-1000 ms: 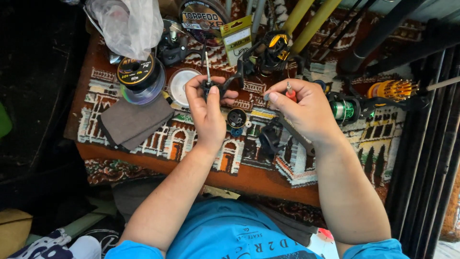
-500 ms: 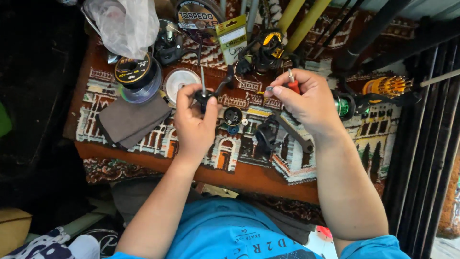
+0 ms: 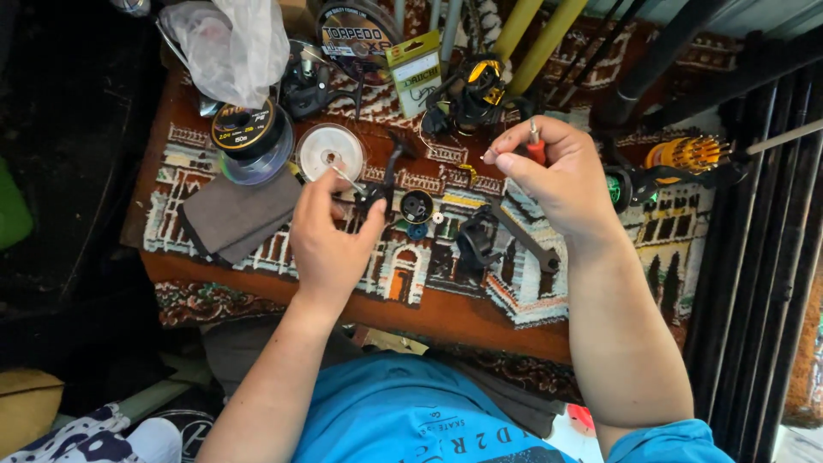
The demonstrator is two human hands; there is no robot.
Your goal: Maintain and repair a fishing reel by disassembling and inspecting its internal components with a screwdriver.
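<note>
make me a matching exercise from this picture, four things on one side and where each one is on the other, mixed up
Things:
1. red-handled screwdriver
2. grey cloth
3. clear plastic bag
4. small black reel part

Places:
A. lying flat on the patterned mat, left of the left hand
B. in the right hand, raised above the mat
C. pinched in the left hand's fingers
D. at the top left, above the line spools

Pairs: 1-B, 2-A, 3-D, 4-C
</note>
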